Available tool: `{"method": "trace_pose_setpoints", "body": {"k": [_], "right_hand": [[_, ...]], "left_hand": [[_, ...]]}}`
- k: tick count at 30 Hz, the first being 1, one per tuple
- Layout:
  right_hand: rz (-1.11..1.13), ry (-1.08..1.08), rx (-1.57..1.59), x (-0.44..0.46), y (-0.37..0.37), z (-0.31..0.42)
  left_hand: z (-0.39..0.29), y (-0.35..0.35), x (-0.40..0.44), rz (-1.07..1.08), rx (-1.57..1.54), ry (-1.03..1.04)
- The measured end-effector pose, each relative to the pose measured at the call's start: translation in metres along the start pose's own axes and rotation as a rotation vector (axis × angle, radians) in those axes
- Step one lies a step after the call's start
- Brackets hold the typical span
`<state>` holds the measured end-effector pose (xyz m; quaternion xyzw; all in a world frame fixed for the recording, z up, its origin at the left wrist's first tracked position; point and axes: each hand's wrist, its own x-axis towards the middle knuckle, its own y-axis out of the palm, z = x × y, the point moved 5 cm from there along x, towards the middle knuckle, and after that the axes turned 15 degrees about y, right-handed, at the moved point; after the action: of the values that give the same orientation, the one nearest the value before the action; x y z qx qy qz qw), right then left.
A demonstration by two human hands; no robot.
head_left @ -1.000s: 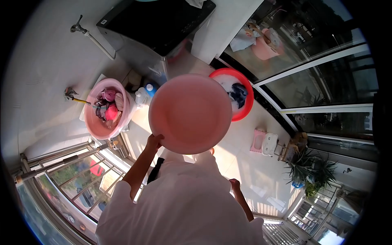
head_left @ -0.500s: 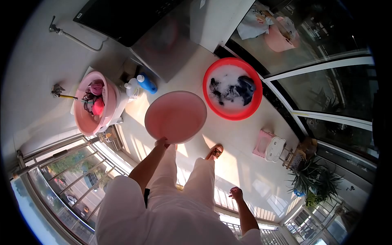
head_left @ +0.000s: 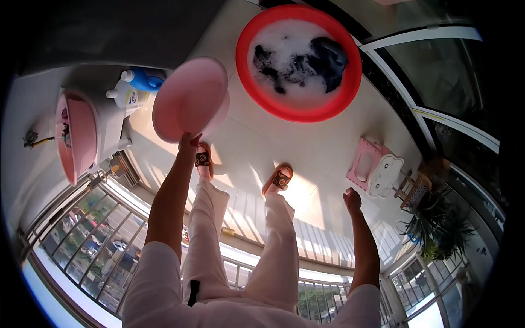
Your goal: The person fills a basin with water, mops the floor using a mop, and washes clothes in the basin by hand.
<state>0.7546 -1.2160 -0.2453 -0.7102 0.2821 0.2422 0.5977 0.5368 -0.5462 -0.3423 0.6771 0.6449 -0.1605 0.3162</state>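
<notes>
My left hand (head_left: 189, 140) grips the near rim of a pink plastic basin (head_left: 186, 95), which is tilted and held above the floor. Its inside shows nothing in it. My right hand (head_left: 352, 199) hangs out to the side with its fingers curled in and nothing visible in them. In front of me on the floor stands a red tub (head_left: 243, 74) with white suds and dark soaked clothes (head_left: 328, 63). The pink and white stool (head_left: 383, 175) is the thing nearest to my right hand.
To the left, another pink basin (head_left: 85, 136) holding clothes sits under a wall tap (head_left: 31, 140). A blue bottle (head_left: 145, 79) and a white bottle (head_left: 124, 96) stand beside it. Potted plants (head_left: 437, 218) are at right, glass doors (head_left: 437, 76) behind the tub, and railed windows (head_left: 98, 246) at lower left.
The pink basin in my left hand has moved left and tipped more onto its side. My view has shifted forward, so the red tub looks nearer. Both sandalled feet now show.
</notes>
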Motion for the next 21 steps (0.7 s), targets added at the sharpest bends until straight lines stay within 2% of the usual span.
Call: {"method": "trace_pose_setpoints", "body": {"k": [2,4,5,8,9,10,12,14,16,17,19,20,21], "right_hand": [[-0.067,0.054,-0.051,0.025,-0.002,-0.013],[-0.134,-0.004,-0.186,0.052,-0.002,-0.025],[-0.126,0.015,-0.245,0.066,0.000,-0.031],[-0.081,0.021,-0.412,0.102,-0.002,-0.043],[-0.093,0.032,-0.462,0.114,-0.001,-0.048],[-0.106,0.043,-0.511,0.126,0.001,-0.053],[-0.102,0.015,-0.608,0.148,0.006,-0.059],[-0.108,-0.072,-0.737,0.167,0.014,-0.059],[0.003,-0.052,-0.761,0.184,0.025,-0.061],[-0.058,-0.129,-0.821,0.191,0.032,-0.063],[-0.183,-0.291,-0.926,0.221,0.062,-0.093],[-0.109,-0.265,-0.983,0.224,0.066,-0.092],[-0.037,-0.241,-1.039,0.226,0.062,-0.087]], "left_hand": [[0.016,0.004,0.020,-0.004,-0.031,0.013],[0.028,0.005,0.033,-0.079,-0.029,0.015],[0.036,0.003,0.040,-0.045,-0.064,0.012],[0.065,-0.008,0.058,-0.102,-0.133,-0.031],[0.068,0.000,0.049,-0.149,-0.169,0.011],[0.075,0.008,0.045,-0.122,-0.256,-0.015],[0.097,0.014,0.055,-0.215,-0.295,-0.107],[0.119,0.020,0.063,-0.067,-0.308,-0.067],[0.144,0.017,0.056,-0.034,-0.246,-0.318],[0.152,0.016,0.051,-0.013,-0.217,-0.444],[0.148,-0.004,0.040,-0.020,-0.112,-0.459],[0.144,-0.016,0.031,-0.024,-0.058,-0.466],[0.130,-0.031,0.021,-0.065,0.036,-0.319]]}}
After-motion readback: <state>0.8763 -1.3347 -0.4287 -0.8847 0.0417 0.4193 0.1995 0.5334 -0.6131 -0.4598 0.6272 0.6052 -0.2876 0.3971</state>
